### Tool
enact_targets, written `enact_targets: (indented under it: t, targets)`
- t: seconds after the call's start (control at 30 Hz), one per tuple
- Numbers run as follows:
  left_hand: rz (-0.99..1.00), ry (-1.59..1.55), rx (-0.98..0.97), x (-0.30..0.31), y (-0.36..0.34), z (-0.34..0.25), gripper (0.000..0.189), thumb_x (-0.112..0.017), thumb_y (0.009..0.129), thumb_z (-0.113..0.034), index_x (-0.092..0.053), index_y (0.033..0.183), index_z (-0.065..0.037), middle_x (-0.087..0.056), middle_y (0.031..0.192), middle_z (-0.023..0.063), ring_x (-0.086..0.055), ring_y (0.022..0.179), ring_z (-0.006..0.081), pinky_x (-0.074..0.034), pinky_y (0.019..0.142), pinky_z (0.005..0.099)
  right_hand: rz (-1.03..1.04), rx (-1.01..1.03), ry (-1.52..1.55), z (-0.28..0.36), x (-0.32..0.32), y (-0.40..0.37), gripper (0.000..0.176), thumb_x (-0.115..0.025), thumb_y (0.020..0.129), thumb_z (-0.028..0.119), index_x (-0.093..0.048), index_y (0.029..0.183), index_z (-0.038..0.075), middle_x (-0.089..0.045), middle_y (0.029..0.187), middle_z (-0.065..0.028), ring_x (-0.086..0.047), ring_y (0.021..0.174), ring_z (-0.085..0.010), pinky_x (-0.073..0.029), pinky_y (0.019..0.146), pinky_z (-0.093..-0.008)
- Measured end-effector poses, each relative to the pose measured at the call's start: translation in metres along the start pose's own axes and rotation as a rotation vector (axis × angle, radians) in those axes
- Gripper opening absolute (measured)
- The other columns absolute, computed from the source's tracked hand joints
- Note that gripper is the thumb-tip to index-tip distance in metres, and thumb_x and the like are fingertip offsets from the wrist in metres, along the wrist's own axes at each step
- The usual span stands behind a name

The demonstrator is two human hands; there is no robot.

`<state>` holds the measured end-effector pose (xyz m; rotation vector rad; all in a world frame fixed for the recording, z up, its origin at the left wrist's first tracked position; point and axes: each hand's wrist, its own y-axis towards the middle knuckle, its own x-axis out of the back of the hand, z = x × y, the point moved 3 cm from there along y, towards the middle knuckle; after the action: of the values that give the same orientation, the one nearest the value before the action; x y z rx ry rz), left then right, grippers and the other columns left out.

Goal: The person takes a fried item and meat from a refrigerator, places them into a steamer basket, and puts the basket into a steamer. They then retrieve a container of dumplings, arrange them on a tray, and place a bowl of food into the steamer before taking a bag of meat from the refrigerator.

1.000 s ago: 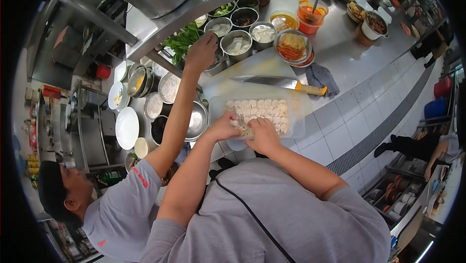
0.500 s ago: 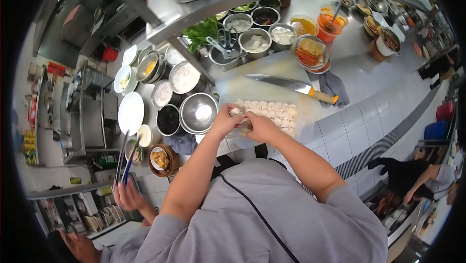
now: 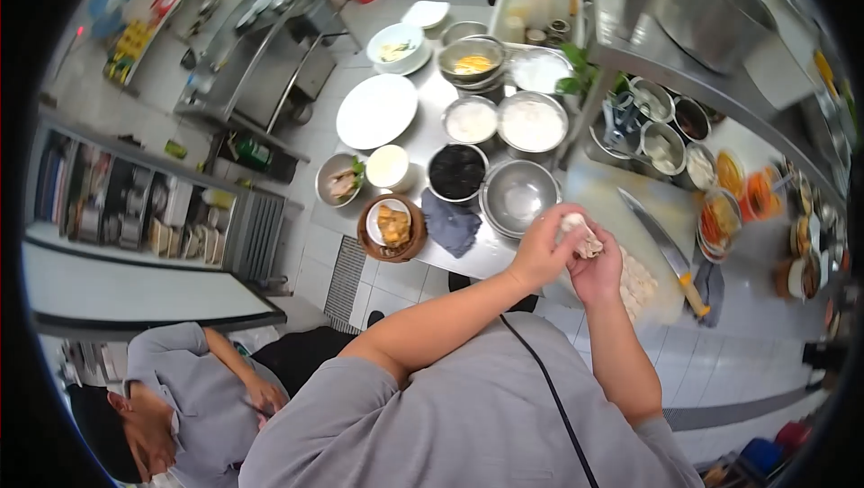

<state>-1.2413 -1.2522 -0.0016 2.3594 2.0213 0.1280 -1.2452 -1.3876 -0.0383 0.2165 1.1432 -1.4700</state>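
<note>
Pale, lumpy pieces of food (image 3: 587, 241), whitish with darker patches, are cupped between my two hands. My left hand (image 3: 543, 252) closes on them from the left, its fingers bent over the top. From below and the right, my right hand (image 3: 600, 274) curls around the same pieces. Rows of similar pale lumps (image 3: 641, 286) lie on the cutting board (image 3: 605, 184), partly hidden behind my right hand. Just left of my hands is a shiny metal bowl (image 3: 518, 200). Beyond them, a large knife (image 3: 653, 229) with a yellow handle rests on the board.
Bowls of white powder (image 3: 533, 123) and black food (image 3: 456, 173) stand to the left, near a grey cloth (image 3: 452, 221) and a bamboo steamer (image 3: 392, 247). A metal shelf post (image 3: 587, 119) rises behind the board. A co-worker (image 3: 193, 398) is at lower left.
The view has swung left. My hands have come up off the rows and now cup the pale lumps together. The co-worker's tongs are no longer in sight.
</note>
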Motion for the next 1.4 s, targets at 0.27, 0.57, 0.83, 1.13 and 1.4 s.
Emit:
enact_targets:
  t: [0.27, 0.57, 0.83, 1.13, 1.4]
  targets:
    - [-0.465, -1.222, 0.347, 0.133, -0.039, -0.002, 0.043, -0.038, 0.112, -0.043, -0.053, 0.132, -0.008, -0.061, 0.134, 0.0141, -0.061, 0.125, 0.0289, -0.050, 0.108, 0.0473, 0.670, 0.535, -1.104, -0.094, -0.174, -0.022, 0.057, -0.066, 0.095, 0.014, -0.049, 0.149, 0.005, -0.026, 0.166, -0.0222, -0.021, 0.157, -0.0375, -0.022, 0.125, -0.0465]
    - [-0.983, -0.587, -0.022, 0.395, -0.076, 0.026, 0.025, -0.052, 0.109, -0.027, -0.051, 0.124, -0.007, -0.068, 0.110, 0.0145, -0.069, 0.095, 0.0204, -0.060, 0.075, 0.0324, 0.461, 0.599, -0.935, -0.078, -0.158, 0.004, 0.046, -0.067, 0.095, 0.007, -0.057, 0.140, 0.003, -0.050, 0.152, -0.0158, -0.047, 0.142, -0.0263, -0.036, 0.117, -0.0401]
    - [-0.894, 0.691, -0.083, 0.456, -0.054, 0.063, 0.042, -0.065, 0.103, -0.019, -0.058, 0.140, 0.001, -0.065, 0.131, 0.0128, -0.064, 0.116, 0.0195, -0.053, 0.095, 0.0320, -0.715, 0.979, -1.111, 0.049, 0.103, -0.057, 0.046, -0.069, 0.094, 0.008, -0.058, 0.138, 0.002, -0.059, 0.141, -0.0133, -0.055, 0.131, -0.0232, -0.041, 0.110, -0.0359]
    - [0.669, 0.559, 0.368, 0.127, -0.021, 0.028, 0.036, -0.061, 0.102, -0.029, -0.068, 0.121, 0.000, -0.073, 0.113, 0.0183, -0.070, 0.102, 0.0270, -0.053, 0.090, 0.0376, -0.899, 0.369, -1.028, 0.027, 0.216, -0.109, 0.046, -0.068, 0.096, 0.026, -0.063, 0.129, -0.006, -0.066, 0.122, -0.0229, -0.064, 0.114, -0.0352, -0.049, 0.100, -0.0395]
    - [0.665, 0.572, 0.361, 0.018, -0.019, 0.131, 0.061, -0.059, 0.099, -0.024, -0.040, 0.149, 0.006, -0.066, 0.128, 0.0298, -0.063, 0.122, 0.0429, -0.049, 0.102, 0.0460, -1.183, 0.806, -1.026, 0.025, 0.279, -0.118, 0.026, -0.061, 0.102, 0.020, -0.065, 0.113, -0.004, -0.069, 0.105, -0.0212, -0.067, 0.101, -0.0301, -0.051, 0.092, -0.0372]
